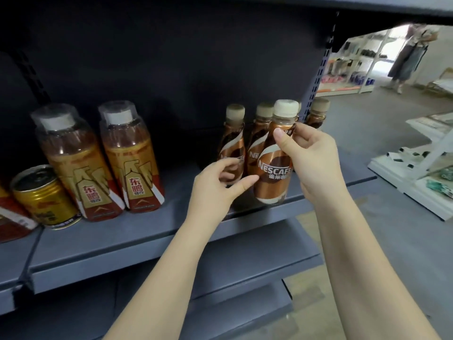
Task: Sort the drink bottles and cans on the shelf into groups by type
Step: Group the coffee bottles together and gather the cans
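My right hand (311, 163) grips a brown Nescafe coffee bottle (270, 177) by its neck and side, at the front of the grey shelf (137, 231). My left hand (218, 185) reaches in beside it, fingers curled on another Nescafe bottle (231, 146) standing behind. Two more Nescafe bottles stand further back, one at the middle (261, 133) and one at the far right (317, 114). Two tall orange energy-drink bottles (78, 168) (132, 163) stand at the left, and a gold can (45, 197) sits beside them.
A red-and-gold package (12, 217) lies at the left edge. The shelf's slotted upright (318, 77) rises at the right end. Lower shelves (220, 303) jut out below. White display racks (416, 168) and a standing person (409, 52) are off to the right.
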